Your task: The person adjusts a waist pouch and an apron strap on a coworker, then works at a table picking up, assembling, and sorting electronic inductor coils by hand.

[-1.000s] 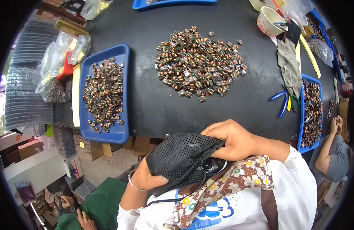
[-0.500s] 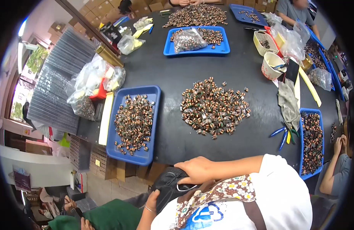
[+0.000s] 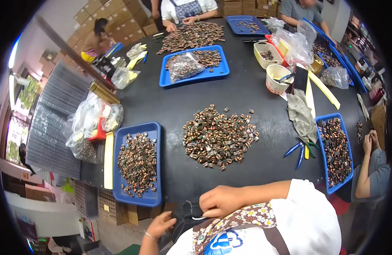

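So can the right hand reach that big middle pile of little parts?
Probably yes: just bare table lies between the right hand and the pile. It seems to hold a black thing, though, so it might need to let go first.

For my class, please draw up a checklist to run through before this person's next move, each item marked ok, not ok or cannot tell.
1. Right hand free: not ok; it grips black fabric.
2. Left hand clear of the fabric: cannot tell; its fingertips are at the edge, contact unclear.
3. Pile of parts fully gathered: not ok; loose pieces lie just beyond its far edge.
4. Left blue tray holding its parts inside the rim: ok.
5. Tool handles uncovered: ok; they stick out by the grey cloth.
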`<state>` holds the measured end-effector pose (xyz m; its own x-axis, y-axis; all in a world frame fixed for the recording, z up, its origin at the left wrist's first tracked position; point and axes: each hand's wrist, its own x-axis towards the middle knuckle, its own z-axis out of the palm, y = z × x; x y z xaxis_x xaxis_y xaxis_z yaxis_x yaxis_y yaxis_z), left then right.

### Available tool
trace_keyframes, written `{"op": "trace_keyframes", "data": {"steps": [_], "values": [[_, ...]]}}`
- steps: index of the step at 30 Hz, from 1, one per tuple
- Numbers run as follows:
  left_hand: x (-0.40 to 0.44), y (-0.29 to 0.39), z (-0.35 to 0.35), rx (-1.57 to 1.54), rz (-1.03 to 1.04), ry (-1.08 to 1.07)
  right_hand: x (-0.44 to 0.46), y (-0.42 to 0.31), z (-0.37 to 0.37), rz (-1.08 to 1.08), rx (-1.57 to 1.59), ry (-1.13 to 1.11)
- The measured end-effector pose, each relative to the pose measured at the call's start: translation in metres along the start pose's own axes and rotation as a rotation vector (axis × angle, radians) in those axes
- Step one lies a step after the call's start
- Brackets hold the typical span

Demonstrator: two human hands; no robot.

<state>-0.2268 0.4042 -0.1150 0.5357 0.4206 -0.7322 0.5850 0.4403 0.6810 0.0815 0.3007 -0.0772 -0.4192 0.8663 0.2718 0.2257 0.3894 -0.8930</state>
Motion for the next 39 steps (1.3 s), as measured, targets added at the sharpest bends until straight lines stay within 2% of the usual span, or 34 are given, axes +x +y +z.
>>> {"op": "trace_keyframes", "data": {"steps": [2,5,6,7,8,9,10,11,14,15,17,19,21,22,24,25,27,29,31,33,35,37,38,39], "values": [[0.007,0.020,-0.015,0.331,0.151,0.056,-0.017,0.011,-0.024,0.065,-0.014,0.157],[0.017,0.103,0.003,0.616,0.340,0.153,-0.053,0.040,-0.069,0.283,-0.358,0.559],[0.027,0.121,0.011,0.552,0.430,0.127,-0.062,0.044,-0.087,0.554,-0.351,0.658],[0.038,0.139,0.018,0.579,0.422,0.080,-0.071,0.059,-0.106,0.504,-0.541,0.772],[0.048,0.158,0.028,0.570,0.460,-0.006,-0.078,0.070,-0.123,0.520,-0.603,0.857],[0.060,0.175,0.039,0.660,0.561,-0.052,-0.085,0.090,-0.140,0.357,-0.736,0.943],[0.077,0.192,0.052,0.726,0.634,-0.066,-0.089,0.098,-0.155,0.466,-0.809,0.914],[0.098,0.208,0.064,0.801,0.775,-0.057,-0.090,0.107,-0.163,0.467,-0.813,0.921],[0.161,0.255,0.106,0.893,0.997,0.037,-0.091,0.126,-0.181,0.681,-0.987,0.720],[0.185,0.266,0.117,1.003,1.120,0.107,-0.090,0.123,-0.182,0.671,-0.996,0.732],[0.216,0.287,0.145,1.181,1.060,0.224,-0.089,0.115,-0.175,0.740,-0.943,0.698],[0.244,0.295,0.169,1.311,0.915,0.305,-0.093,0.110,-0.166,0.712,-0.896,0.812],[0.259,0.294,0.185,1.357,0.876,0.424,-0.099,0.106,-0.155,0.703,-0.861,0.875],[0.262,0.291,0.186,1.358,0.876,0.430,-0.102,0.101,-0.149,0.699,-0.779,0.920],[0.252,0.282,0.190,1.138,1.158,0.494,-0.109,0.099,-0.137,0.663,-0.704,0.977],[0.248,0.275,0.186,1.139,1.139,0.491,-0.112,0.099,-0.135,0.670,-0.690,0.966],[0.202,0.263,0.170,0.861,1.285,0.184,-0.118,0.096,-0.126,0.586,-0.695,0.957],[0.143,0.243,0.151,0.604,0.889,-0.124,-0.128,0.101,-0.113,0.554,-0.628,1.001],[0.094,0.221,0.122,0.590,0.645,-0.258,-0.118,0.073,-0.101,0.478,-0.799,0.989],[0.066,0.185,0.090,0.535,0.567,-0.380,-0.115,0.052,-0.086,0.467,-0.685,0.944],[0.049,0.146,0.065,0.490,0.475,-0.410,-0.113,0.025,-0.064,0.408,-0.559,0.873],[0.037,0.105,0.053,0.407,0.418,-0.364,-0.110,-0.002,-0.041,0.485,-0.156,0.504],[0.032,0.088,0.049,0.298,0.391,-0.406,-0.105,-0.011,-0.031,0.531,-0.121,0.330],[0.031,0.073,0.044,0.365,0.517,-0.419,-0.100,-0.018,-0.022,0.573,-0.090,0.160]]}}
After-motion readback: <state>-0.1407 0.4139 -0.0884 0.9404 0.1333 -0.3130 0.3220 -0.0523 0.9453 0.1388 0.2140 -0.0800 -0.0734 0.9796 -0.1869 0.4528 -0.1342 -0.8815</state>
